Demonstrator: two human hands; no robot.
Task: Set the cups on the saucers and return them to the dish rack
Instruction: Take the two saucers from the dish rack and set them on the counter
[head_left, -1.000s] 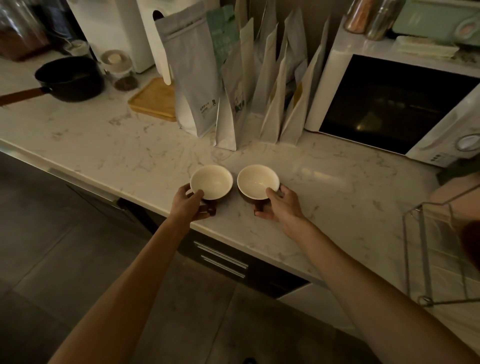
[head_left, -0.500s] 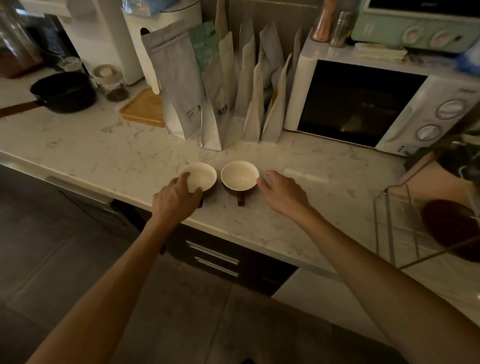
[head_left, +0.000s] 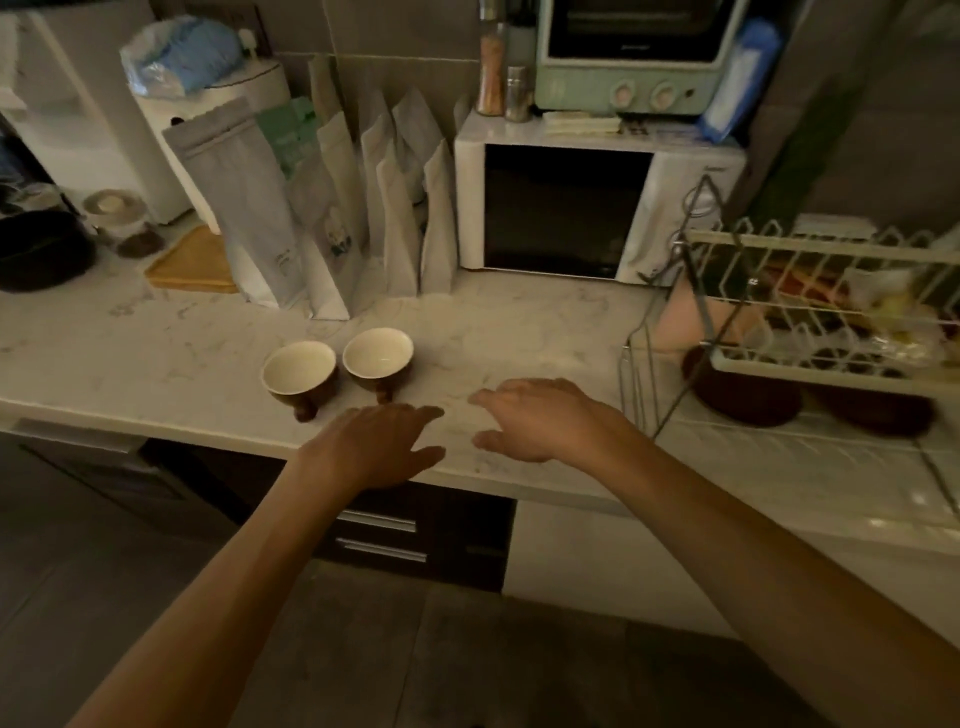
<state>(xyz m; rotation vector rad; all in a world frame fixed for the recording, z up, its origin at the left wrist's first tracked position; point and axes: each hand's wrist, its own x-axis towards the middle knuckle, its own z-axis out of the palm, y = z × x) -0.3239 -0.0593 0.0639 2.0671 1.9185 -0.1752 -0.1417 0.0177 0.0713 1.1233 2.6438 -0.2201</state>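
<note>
A dim kitchen with a marble worktop is what I see. Taking the microwave as my landmark, two brown cups stand side by side in front of it and to its left, upright, handles toward me. My left hand and right hand hover nearer than the cups, each grip loose and empty. The dish rack sits right of the microwave, dark saucers under it.

Head-worn view, downward (countertop)
</note>
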